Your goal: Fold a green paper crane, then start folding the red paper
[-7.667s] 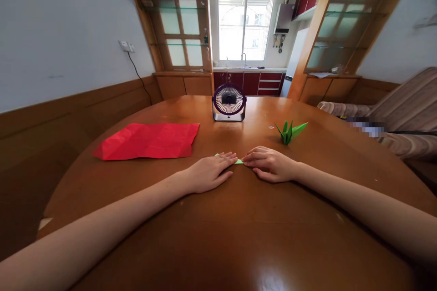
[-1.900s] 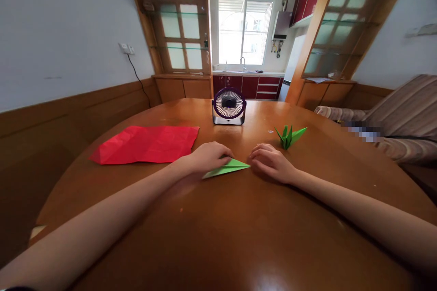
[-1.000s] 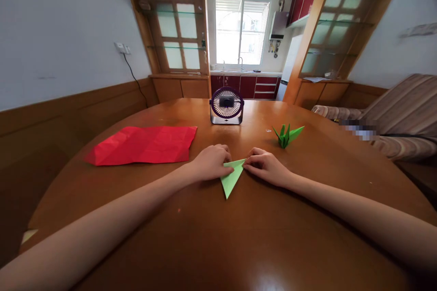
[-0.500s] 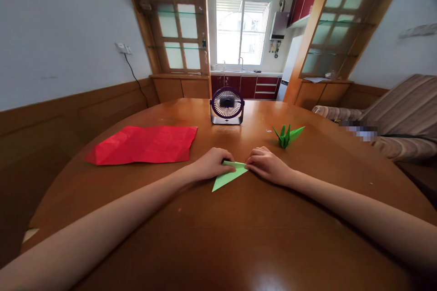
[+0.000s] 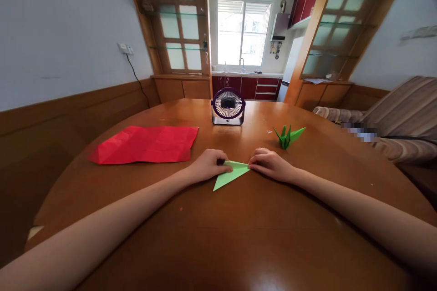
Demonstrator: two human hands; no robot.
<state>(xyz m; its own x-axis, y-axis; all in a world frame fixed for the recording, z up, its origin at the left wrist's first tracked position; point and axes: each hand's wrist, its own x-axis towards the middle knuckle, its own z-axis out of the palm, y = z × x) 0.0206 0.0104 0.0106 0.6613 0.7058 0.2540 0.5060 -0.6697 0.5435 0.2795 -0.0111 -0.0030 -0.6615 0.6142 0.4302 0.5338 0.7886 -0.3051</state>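
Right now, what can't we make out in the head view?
Light green folded paper: head view; left part covered by the left hand, right tip by the right hand.
Pixelated patch on the brown striped fabric sofa: head view; contents blurred out.
Sofa's right side: head view; cut off by the right edge.
Small whitish mark on the glossy brown wooden table: head view; too small to identify.

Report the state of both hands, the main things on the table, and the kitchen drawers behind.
Light green paper: folded, between the hands.
Left hand: curled, thumb on the paper.
Right hand: fingers closed at the paper's tip.
Green origami: folded, standing upright.
Red sheet: spread out, creased.
Fan: upright; whether it is running cannot be told.
Kitchen drawers: shut.
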